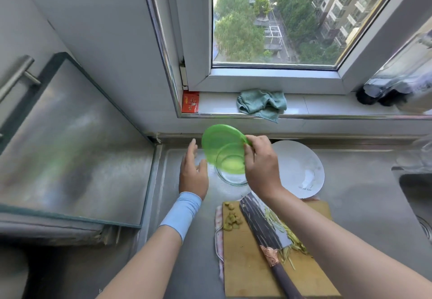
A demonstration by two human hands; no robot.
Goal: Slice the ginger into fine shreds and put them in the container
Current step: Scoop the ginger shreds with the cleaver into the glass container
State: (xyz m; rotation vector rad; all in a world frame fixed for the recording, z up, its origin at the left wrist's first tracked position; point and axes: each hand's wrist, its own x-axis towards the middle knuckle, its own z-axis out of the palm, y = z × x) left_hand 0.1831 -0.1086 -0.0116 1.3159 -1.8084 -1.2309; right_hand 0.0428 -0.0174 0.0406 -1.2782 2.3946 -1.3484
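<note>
The left hand (193,172) is hovering just left of the glass container (230,179), fingers straight and a little apart, gripping nothing; whether it is touching the glass cannot be told. The green lid (219,145) is tilting above the container, which is sitting on the steel counter (177,252) and looks empty. The right hand (260,168) is pinching the lid's right edge, thumb and fingers clamped on it.

The step in hand is probably uncovering the container. To do it well, the left hand should be steadying the glass so it is not skating on the smooth steel. The lid is best set down clear of the cutting board (247,273), where it will not be blocking the transfer.

On the board, trimmings (232,220) are lying left of the cleaver (259,221). The ginger shreds (289,233) are lying in a loose heap along the blade's right side, partly under the right forearm. Bringing the open container close to the board's edge would likely be keeping the shreds from scattering. A white plate (301,165) is sitting just right of the container.
</note>
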